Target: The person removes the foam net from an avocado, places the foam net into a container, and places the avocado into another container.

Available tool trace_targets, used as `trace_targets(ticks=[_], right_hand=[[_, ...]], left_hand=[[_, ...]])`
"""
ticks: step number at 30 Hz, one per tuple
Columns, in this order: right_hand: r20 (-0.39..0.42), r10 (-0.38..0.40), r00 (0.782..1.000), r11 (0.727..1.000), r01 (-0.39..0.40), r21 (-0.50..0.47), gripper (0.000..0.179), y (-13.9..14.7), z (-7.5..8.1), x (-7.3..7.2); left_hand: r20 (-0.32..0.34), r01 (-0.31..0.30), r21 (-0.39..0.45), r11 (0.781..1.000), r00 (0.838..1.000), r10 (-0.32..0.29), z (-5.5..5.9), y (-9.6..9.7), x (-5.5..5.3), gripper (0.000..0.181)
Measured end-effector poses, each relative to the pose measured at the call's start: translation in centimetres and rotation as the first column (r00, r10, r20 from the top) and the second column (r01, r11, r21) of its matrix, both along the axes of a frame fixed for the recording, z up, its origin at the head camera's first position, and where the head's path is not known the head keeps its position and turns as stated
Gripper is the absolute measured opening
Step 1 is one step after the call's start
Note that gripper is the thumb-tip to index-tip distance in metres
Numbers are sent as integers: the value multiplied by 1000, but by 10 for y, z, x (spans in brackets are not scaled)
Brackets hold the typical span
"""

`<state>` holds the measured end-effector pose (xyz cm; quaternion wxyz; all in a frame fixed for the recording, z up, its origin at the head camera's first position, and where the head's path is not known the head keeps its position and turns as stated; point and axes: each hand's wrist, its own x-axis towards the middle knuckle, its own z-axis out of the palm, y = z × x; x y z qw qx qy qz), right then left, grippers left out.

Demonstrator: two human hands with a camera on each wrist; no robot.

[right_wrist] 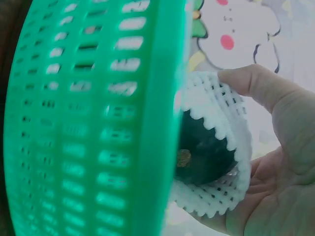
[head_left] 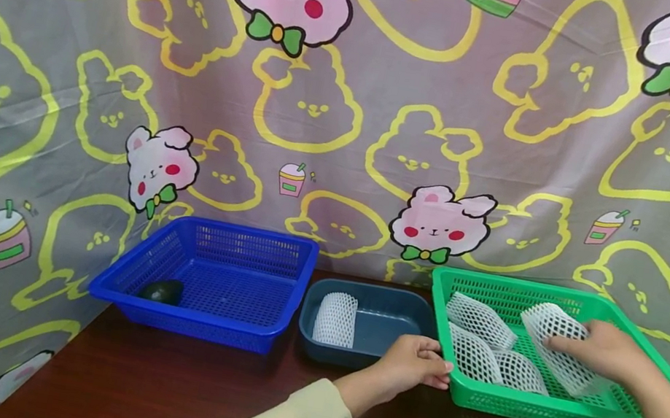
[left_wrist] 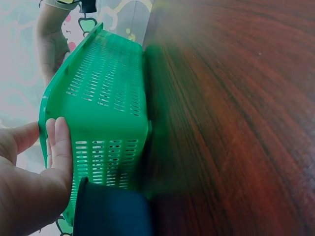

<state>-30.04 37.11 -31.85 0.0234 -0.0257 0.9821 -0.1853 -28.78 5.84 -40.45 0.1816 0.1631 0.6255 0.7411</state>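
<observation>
My right hand grips a white foam net sleeve over the right part of the green basket. In the right wrist view a dark avocado shows inside the sleeve's open end; the basket wall hides part of it. My left hand pinches the green basket's rim at the front left corner, thumb on one side and fingers against the outer wall in the left wrist view. Three more white net sleeves lie in the left part of this basket; their contents cannot be made out.
A dark blue-grey tray stands between the baskets, holding a white net sleeve at its left end. Farther left, a blue basket holds a bare avocado. All stand on a brown table before a patterned cloth.
</observation>
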Motion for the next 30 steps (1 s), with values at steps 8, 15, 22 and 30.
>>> trace_targets(ticks=[8,15,22,30], right_hand=[[-96,11,995,996,-19,-83,73,-33,14,15],[-149,22,989,993,-39,-108,76,-59,22,26],[-185,39,982,990,-64,-129,79,-83,25,37],[-230,80,970,977,-122,-175,74,-111,21,52]], left_hand=[[-14,30,-49,998,999,-30,3,-7,-1,39],[-37,73,-108,991,996,-78,4,-19,-1,42],[-97,110,-134,985,988,-123,1,-38,1,39],[-200,63,-214,975,974,-107,3,-62,8,36]])
